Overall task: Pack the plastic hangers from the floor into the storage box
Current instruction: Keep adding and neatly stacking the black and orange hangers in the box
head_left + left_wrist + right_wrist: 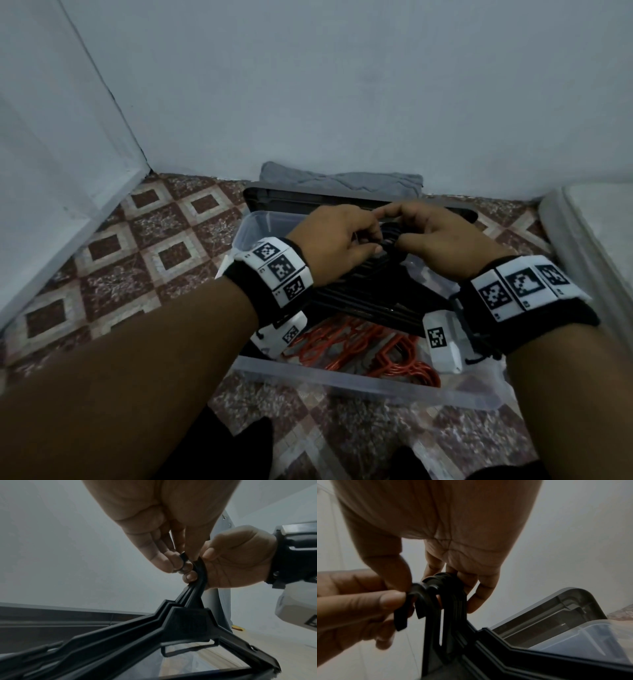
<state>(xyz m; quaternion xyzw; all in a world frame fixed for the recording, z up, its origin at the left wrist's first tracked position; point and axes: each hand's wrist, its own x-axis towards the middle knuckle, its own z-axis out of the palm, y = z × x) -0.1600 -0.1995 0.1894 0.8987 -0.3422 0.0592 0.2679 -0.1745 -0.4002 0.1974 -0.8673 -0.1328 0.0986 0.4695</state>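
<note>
A bundle of several black plastic hangers (359, 294) hangs over the clear storage box (342, 380), hooks up. My left hand (368, 240) pinches one hook (183, 559) between thumb and fingers. My right hand (399, 240) curls round the other hooks (443, 582) right beside it, so both hands meet above the middle of the box. In the right wrist view the left hand (390, 601) holds one hook (406, 604) slightly apart from the rest. Several red hangers (359, 349) lie in the box's near half, under the black ones.
A dark lid (274, 202) lies flat behind the box, with a folded grey cloth (342, 180) against the wall beyond it. A white mattress edge (589, 233) borders the right side. Patterned tile floor (154, 240) stretches left to a wall corner.
</note>
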